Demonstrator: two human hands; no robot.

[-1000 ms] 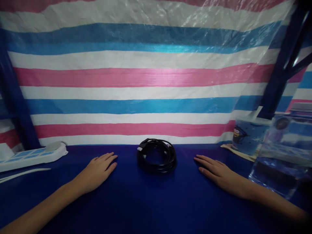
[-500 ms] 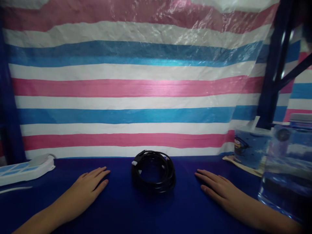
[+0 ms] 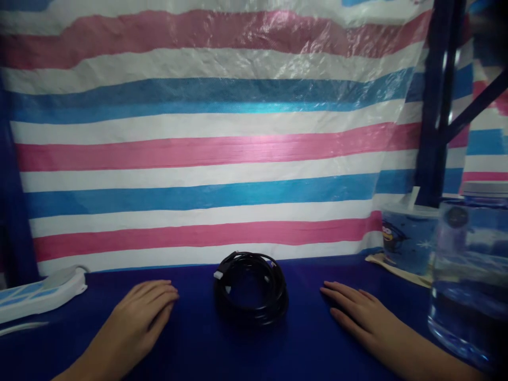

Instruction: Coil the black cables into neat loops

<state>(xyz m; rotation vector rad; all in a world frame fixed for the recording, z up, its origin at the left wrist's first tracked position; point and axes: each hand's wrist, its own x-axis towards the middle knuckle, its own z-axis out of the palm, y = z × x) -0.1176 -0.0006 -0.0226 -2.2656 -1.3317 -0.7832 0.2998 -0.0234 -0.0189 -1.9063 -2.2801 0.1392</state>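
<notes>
A coil of black cable (image 3: 262, 316) lies on the blue tabletop (image 3: 222, 360), with a light-tipped plug showing at its upper left. To the left of the coil is my left hand (image 3: 138, 320), palm down, its fingers loosely bent and close together with nothing visible in them. My right hand (image 3: 359, 315) rests on the table to the right of the coil, fingers stretched out and holding nothing. Neither hand touches the cable.
A white and blue power strip (image 3: 43, 296) sits at the far left, a white cord (image 3: 24, 328) before it. At the right stand a blue patterned cup (image 3: 408, 238) and a large clear bottle (image 3: 464, 312). A striped plastic sheet (image 3: 206, 159) hangs behind.
My left hand has lifted slightly and its fingers have bent inward. My right hand stays flat in nearly the same place. The camera view has tilted a little; the cable coil has not been moved.
</notes>
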